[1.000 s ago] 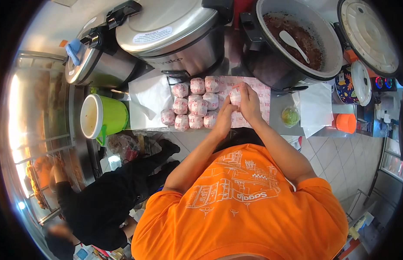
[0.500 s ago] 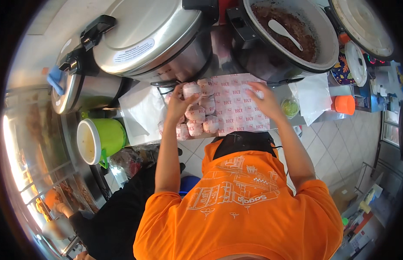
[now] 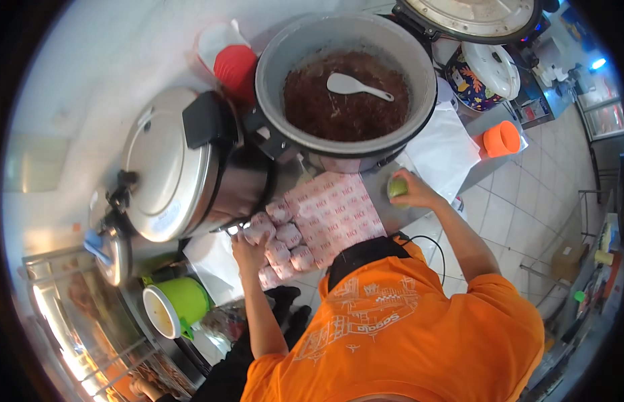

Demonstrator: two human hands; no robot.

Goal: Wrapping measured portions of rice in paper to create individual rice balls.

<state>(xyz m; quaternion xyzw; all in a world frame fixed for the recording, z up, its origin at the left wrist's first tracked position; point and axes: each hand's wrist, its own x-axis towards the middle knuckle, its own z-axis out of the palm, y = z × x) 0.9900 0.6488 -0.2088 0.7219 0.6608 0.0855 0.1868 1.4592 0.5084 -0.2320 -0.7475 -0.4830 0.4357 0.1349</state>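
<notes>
Several round bundles [image 3: 288, 234] wrapped in white paper with red print sit close together on the counter's left part. My left hand [image 3: 247, 253] is closed around one paper-wrapped bundle [image 3: 259, 226] at the group's back left, fingers and thumb on its sides. A red-printed paper sheet [image 3: 342, 209] lies flat to the right of the bundles. Beyond the sheet's right edge, my right hand [image 3: 418, 192] grips a small clear cup with green contents [image 3: 396, 187]. Its fingers wrap the cup's right side.
Behind the sheet stands an open cooker [image 3: 265, 74] of brown food with a white paddle [image 3: 357, 87]. Closed cookers [image 3: 168, 161] and a green bucket [image 3: 191, 299] are left. An orange cup [image 3: 502, 139] and white paper [image 3: 443, 149] lie right. Another person's hand [image 3: 146, 387] shows lower left.
The view has swung and tilted, showing more of the open cooker. My right hand has left the printed sheet and taken hold of the green cup. My left hand stays at the bundles.
</notes>
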